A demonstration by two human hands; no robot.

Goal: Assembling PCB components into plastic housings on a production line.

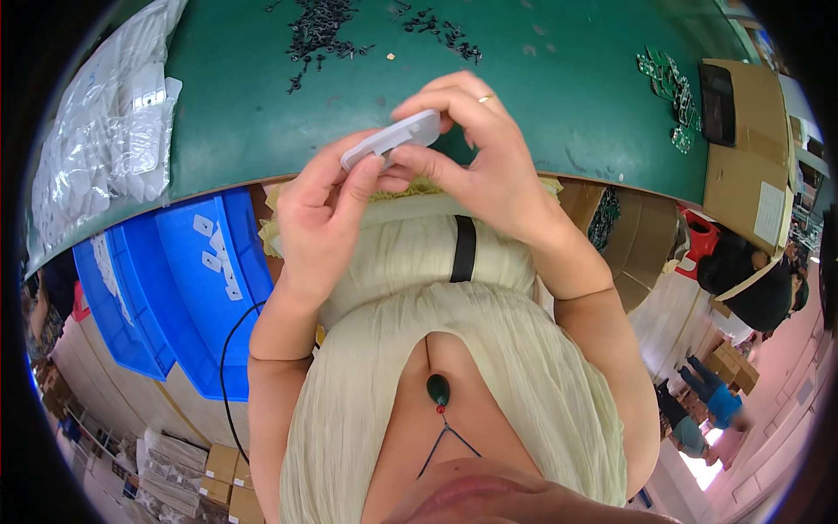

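Note:
Between my two hands, above the near edge of the green table, is a flat white plastic casing (393, 140) with rounded corners, tilted up to the right. My left hand (332, 188) pinches its left end between thumb and fingers. My right hand (476, 144) grips its right end, fingers over the top and thumb at the lower edge. Whether a small part sits under the thumbs cannot be made out. Beyond my hands, a pile of small black parts (321, 31) lies on the table, with a looser scatter of black parts (445, 33) to its right.
Clear plastic bags (118, 131) of white pieces cover the table's left end. Small green circuit boards (670, 92) lie at the right, by a cardboard box (746, 144). Blue bins (188, 279) holding white pieces stand below the table edge at left. Other people (720, 406) are in the background.

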